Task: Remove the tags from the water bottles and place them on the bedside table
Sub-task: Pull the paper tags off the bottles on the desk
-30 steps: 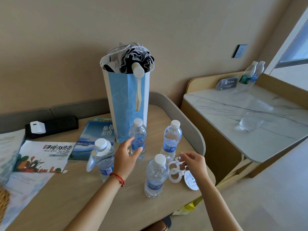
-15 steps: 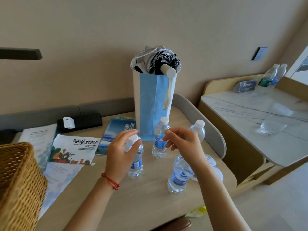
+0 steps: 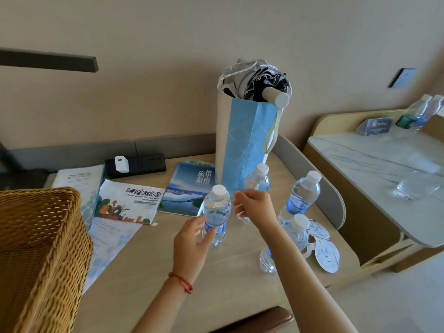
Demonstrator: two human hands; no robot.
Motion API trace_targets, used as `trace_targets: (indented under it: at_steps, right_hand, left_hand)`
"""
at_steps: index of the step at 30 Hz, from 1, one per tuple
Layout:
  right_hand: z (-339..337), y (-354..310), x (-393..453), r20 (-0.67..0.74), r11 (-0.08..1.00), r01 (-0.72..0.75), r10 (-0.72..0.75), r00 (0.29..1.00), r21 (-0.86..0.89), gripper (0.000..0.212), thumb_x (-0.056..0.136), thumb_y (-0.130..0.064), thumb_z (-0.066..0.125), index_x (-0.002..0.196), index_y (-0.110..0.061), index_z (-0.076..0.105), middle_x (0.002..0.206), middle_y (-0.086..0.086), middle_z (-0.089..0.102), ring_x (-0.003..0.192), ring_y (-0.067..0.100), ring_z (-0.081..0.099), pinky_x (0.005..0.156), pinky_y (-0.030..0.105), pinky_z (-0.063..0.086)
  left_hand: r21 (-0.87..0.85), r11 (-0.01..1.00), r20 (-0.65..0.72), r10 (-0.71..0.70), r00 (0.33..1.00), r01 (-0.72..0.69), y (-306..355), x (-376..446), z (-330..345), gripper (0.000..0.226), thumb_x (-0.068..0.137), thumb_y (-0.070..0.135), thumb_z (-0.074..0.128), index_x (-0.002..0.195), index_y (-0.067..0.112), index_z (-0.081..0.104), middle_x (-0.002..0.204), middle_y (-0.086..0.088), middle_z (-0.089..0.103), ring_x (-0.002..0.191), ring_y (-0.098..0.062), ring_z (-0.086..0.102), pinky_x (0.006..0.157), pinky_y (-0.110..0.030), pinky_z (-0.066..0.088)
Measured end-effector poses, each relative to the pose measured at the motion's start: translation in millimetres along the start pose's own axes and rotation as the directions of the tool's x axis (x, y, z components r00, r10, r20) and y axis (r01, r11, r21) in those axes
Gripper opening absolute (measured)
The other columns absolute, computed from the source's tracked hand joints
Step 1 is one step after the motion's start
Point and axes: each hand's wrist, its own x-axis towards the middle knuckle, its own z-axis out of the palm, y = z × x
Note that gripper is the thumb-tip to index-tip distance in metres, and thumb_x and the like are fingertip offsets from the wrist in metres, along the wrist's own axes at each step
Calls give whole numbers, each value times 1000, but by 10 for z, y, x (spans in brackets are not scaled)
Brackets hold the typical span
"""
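clear plastic, white cap: the bottle (image 3: 215, 215) being worked on stands upright between the two hands, its long axis vertical. the left hand (image 3: 192, 241) is nearer, its fingers curled round the lower body at the blue label, steadying it. the right hand (image 3: 254, 207) is just to the right of the bottle's shoulder, apart from the neck, and pinches something pale that curves below its fingers; i judge this to be a tag (image 3: 241, 216) already off the neck, though blur leaves it uncertain.

no tag shows on the neck of the held bottle. the pile of removed tags (image 3: 324, 248) lies on the bedside table (image 3: 228, 284) to the right of the right hand, beyond the nearest bottle (image 3: 292, 239), which the right forearm partly covers. two more bottles stand beyond the right hand, one (image 3: 258, 180) against the blue paper bag (image 3: 242, 150), one (image 3: 302, 193) further right.

the coming move is likely a rightward carry by the right hand, which must pass over or around the nearest bottle's cap to reach the pile; a low sweep could knock it.
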Motion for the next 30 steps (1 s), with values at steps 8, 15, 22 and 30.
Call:
trace_targets:
  at_steps: [8, 15, 22, 30]
  right_hand:
    - [45, -39, 134, 104, 995, -84, 79, 991, 50, 18, 87, -12, 58, 71, -9, 67, 59, 1, 62, 40, 2, 53, 45, 13, 46]
    - [74, -63, 181, 125, 996, -60, 51, 991, 70, 16, 87, -8, 58, 74, -6, 67, 54, 3, 58, 38, 1, 52, 44, 12, 45]
    - [82, -50, 182, 57, 993, 16, -23, 998, 121, 19, 86, -6, 60, 70, -14, 67, 48, -4, 57, 41, 2, 51, 47, 12, 46]
    - [85, -86, 161, 43, 990, 137, -138, 989, 35, 13, 87, -9, 59, 77, -11, 67, 58, 0, 59, 46, 4, 52, 51, 11, 47]
  left_hand:
    - [6, 997, 19, -79, 997, 79, -153, 157, 201, 63, 71, 17, 77, 126, 8, 49, 115, 1, 54, 106, -8, 51, 86, -20, 42]
    - [-8, 998, 47, -67, 997, 67, -174, 302, 271, 77, 66, 24, 79, 132, 10, 43, 124, -9, 59, 111, -17, 57, 88, -19, 47]
    - [-19, 999, 46, -35, 998, 36, -251, 347, 270, 71, 65, 25, 80, 127, 11, 48, 118, -7, 62, 102, -10, 58, 75, 0, 43]
    - [-37, 999, 45, -12, 999, 13, -267, 347, 286, 67, 65, 25, 79, 125, 11, 50, 110, 6, 57, 99, -7, 57, 72, 2, 41]
